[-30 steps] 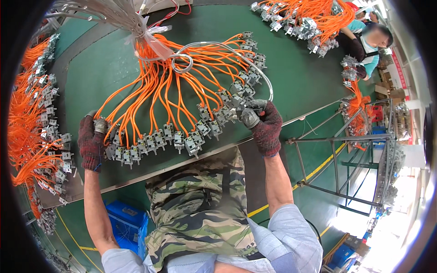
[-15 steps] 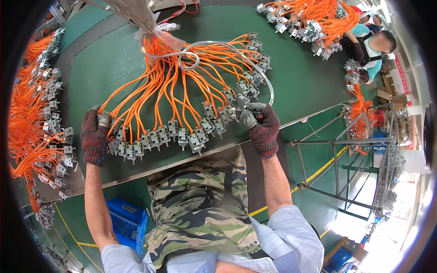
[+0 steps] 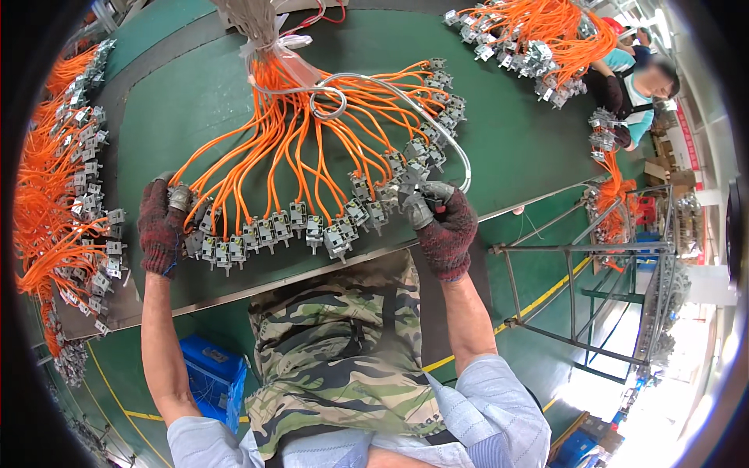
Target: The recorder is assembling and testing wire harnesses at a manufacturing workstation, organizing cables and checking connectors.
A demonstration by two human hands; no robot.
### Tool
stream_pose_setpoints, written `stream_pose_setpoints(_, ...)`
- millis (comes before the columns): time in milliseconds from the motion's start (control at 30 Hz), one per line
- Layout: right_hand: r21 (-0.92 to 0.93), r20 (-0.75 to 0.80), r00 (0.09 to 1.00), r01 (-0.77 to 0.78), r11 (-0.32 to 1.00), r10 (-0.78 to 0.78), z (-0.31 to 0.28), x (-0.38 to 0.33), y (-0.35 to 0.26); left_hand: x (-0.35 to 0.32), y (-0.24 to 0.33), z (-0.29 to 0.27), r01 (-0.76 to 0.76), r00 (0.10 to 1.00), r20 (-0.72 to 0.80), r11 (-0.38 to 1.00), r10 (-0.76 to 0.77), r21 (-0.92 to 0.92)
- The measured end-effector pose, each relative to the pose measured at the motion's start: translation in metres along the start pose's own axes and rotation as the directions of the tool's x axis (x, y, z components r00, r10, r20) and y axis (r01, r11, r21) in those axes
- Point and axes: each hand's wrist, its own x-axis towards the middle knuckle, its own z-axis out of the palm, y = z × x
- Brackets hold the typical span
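Note:
A fanned-out bundle of orange cables (image 3: 277, 140) lies on the green table, each ending in a small grey connector block. These connector blocks (image 3: 281, 225) form a curved row along the near side. My left hand (image 3: 162, 230), in a dark red and black knit glove with grey-wrapped fingertips, is closed at the row's left end; what it grips is mostly hidden. On the right side of the row, my gloved right hand (image 3: 446, 234) pinches a grey connector (image 3: 407, 186) between thumb and fingers. A grey looped cable (image 3: 390, 84) crosses the bundle and ends near my right hand.
Larger heaps of orange cables with connectors lie at the left (image 3: 58, 210) and far right (image 3: 538, 47). At the far right a person (image 3: 640, 93) handles connectors. A metal frame (image 3: 581, 246) stands right of the table, a blue crate (image 3: 212, 378) below its near edge.
My right hand has shifted slightly left along the row, its thumb now lower. My left hand stays at the row's left end. The person at the far right has moved slightly.

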Motion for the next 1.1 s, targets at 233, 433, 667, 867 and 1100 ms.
stream_pose_setpoints(233, 0.073, 0.041, 0.999, 0.014, 0.997, -0.017, 0.020, 0.003, 0.018, -0.003, 0.003, 0.000, 0.006, 1.000, -0.013, 0.999, -0.006, -0.035)
stream_pose_setpoints(433, 0.002, 0.049, 0.989, 0.141, 0.990, -0.141, 0.020, 0.003, 0.021, -0.001, -0.004, 0.003, -0.005, 1.000, -0.019, 1.000, 0.004, -0.020)
stream_pose_setpoints(667, 0.068, -0.075, 0.986, -0.144, 0.987, 0.149, 0.002, 0.000, -0.007, -0.001, 0.004, 0.000, -0.004, 1.000, -0.016, 1.000, 0.004, -0.020)
stream_pose_setpoints(867, -0.197, -0.068, 0.993, -0.108, 0.974, 0.097, -0.007, -0.009, 0.001, -0.003, 0.001, 0.003, -0.013, 0.999, -0.030, 1.000, 0.012, -0.023)
stream_pose_setpoints(1100, -0.092, -0.110, 0.989, -0.110, 0.990, 0.100, -0.004, -0.016, 0.001, -0.002, -0.002, 0.004, -0.004, 1.000, -0.013, 1.000, 0.004, -0.016)
